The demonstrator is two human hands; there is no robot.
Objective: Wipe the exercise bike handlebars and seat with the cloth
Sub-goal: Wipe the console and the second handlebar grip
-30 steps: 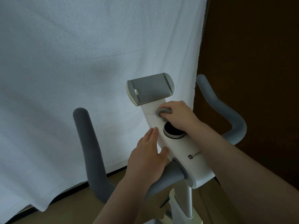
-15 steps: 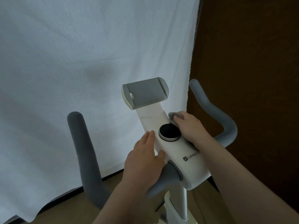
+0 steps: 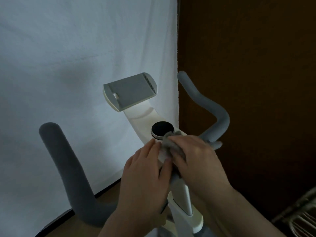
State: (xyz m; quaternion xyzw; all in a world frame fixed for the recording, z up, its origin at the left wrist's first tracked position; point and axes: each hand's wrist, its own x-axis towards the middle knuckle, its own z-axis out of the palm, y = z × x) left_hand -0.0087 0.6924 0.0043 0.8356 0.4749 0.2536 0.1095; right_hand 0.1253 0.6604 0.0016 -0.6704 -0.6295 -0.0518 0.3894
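Note:
A white exercise bike console (image 3: 145, 120) with a black round knob (image 3: 162, 129) and a grey device tray (image 3: 130, 91) stands in front of me. Grey foam handlebars curve up on the left (image 3: 63, 168) and on the right (image 3: 210, 106). My right hand (image 3: 196, 156) grips a grey cloth (image 3: 171, 144) and presses it on the console just below the knob. My left hand (image 3: 145, 173) rests on the console's left side, fingers straight, thumb beside the cloth. The seat is out of view.
A white sheet (image 3: 77, 65) hangs behind the bike. A dark brown wall (image 3: 248, 65) fills the right side. A white wire rack (image 3: 301, 218) shows at the bottom right corner. Wooden floor (image 3: 77, 223) lies beneath.
My right hand has drawn the cloth from above the knob, past its right side, down to the console below it. My left hand stays on the console's left edge.

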